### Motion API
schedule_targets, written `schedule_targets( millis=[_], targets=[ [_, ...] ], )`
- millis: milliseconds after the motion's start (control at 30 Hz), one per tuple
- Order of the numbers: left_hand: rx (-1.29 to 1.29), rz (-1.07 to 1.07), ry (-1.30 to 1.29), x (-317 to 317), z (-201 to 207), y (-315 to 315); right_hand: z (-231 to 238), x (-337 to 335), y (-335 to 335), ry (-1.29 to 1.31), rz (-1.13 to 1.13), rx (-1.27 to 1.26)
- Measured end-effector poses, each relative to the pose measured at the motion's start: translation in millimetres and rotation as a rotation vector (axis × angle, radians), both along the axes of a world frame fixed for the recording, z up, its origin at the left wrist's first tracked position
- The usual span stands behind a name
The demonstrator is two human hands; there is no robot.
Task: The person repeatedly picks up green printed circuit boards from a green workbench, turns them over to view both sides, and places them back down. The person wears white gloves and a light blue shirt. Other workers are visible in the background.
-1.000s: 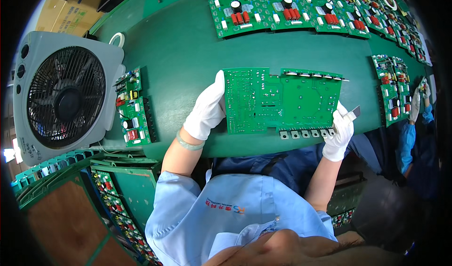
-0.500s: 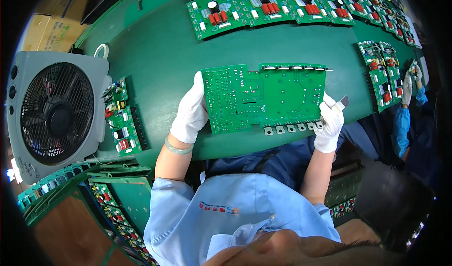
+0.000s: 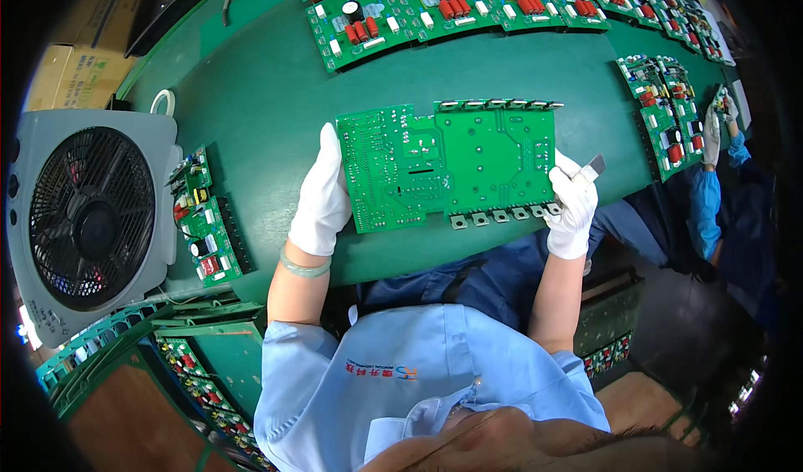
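A green circuit board (image 3: 493,163) is held up in front of me, its solder side showing. Metal-tabbed parts stick out along its near and far edges on the right half. My left hand (image 3: 323,196), in a white glove, grips the board's left edge, thumb on top and fingers hidden beneath. My right hand (image 3: 572,204), also gloved, is closed at the lower right corner. From between its fingers a small tool with a flat grey blade (image 3: 595,166) points up and to the right; most of its handle is hidden.
Populated circuit boards (image 3: 456,12) stand in rows along the far side of the green table (image 3: 251,137). More boards (image 3: 205,221) lie at left beside a grey box fan (image 3: 92,213), others (image 3: 665,117) at right. A tape roll (image 3: 163,102) is near the fan. Another person's gloved hand (image 3: 713,137) works at far right.
The whole view has shifted, so the table and its contents sit farther left. The board's tilt has changed slightly; both hands keep their hold on it.
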State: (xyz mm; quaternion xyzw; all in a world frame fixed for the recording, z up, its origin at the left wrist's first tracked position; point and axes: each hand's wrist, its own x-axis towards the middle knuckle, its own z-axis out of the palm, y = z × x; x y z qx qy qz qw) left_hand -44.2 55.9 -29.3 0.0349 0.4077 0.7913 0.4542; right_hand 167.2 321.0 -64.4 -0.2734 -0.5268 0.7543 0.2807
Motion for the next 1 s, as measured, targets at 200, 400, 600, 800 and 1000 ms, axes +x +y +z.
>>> schedule_targets(
  millis=[200,400,600,800,1000],
  targets=[
    [-0.322,0.042,0.326,7,13,10,24,-2,13,-0.351,0.266,-0.08],
    [-0.399,0.028,0.283,5,13,13,56,-12,-6,-0.426,0.115,0.639],
    [-0.348,0.012,0.407,4,6,13,60,-20,-19,-0.314,0.532,1.2],
    [-0.345,-0.023,0.444,1,6,11,55,-37,-47,-0.262,0.478,1.647],
    [-0.284,-0.019,0.418,1,0,8,39,-42,-42,-0.101,0.455,1.692]
  ],
)
